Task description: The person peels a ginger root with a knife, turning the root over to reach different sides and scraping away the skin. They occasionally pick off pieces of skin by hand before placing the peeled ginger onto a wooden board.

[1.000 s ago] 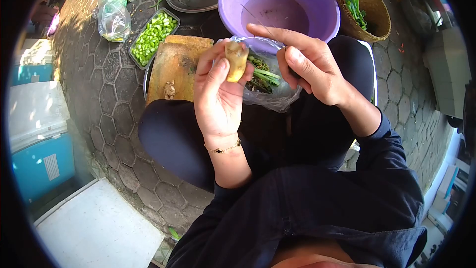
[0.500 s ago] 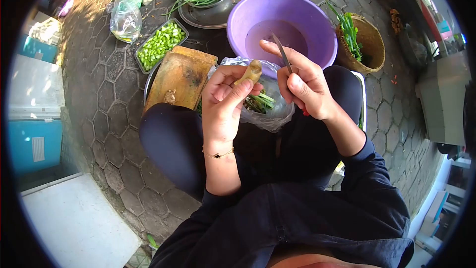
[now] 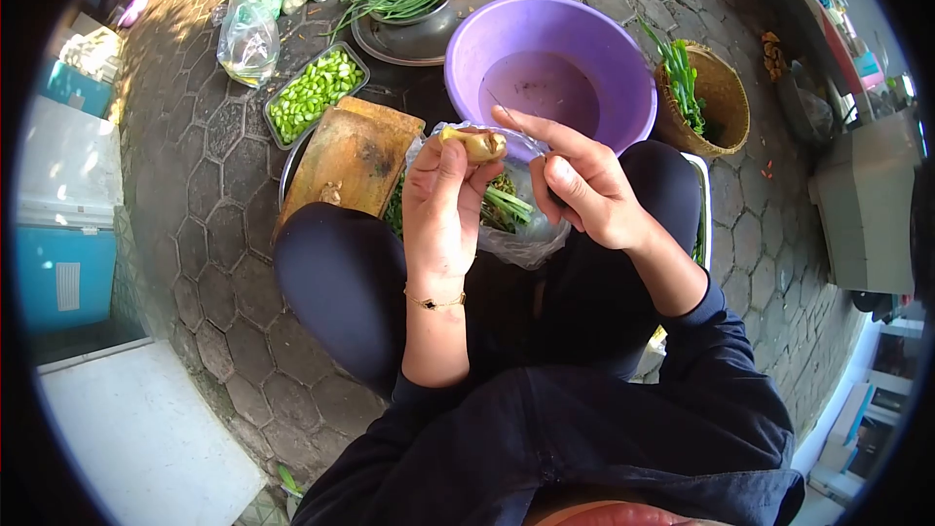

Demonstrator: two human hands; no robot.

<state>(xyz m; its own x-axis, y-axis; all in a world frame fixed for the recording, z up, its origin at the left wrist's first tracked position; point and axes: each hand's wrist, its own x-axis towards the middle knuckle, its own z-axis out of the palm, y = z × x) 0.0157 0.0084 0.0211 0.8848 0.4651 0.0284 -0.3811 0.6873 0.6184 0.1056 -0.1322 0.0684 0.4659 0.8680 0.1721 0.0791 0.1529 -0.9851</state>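
Far left, a blue box [image 3: 63,273] sits on the paving. Next we log a tray of cut green pods [image 3: 314,93] and, just beside it, a wooden board [image 3: 353,158] near the knee. Centre: the left hand [image 3: 443,200] is raised, thumb and fingertips pinching a pale root piece [image 3: 479,144] above a clear bag of green scraps [image 3: 516,219] in the lap. The right hand [image 3: 587,193] curls round a knife [image 3: 504,107], forefinger stretched along the thin blade, tip near the root piece; whether they touch we cannot tell. Behind is a purple basin [image 3: 623,58]; further right, a woven basket [image 3: 726,97] of greens.
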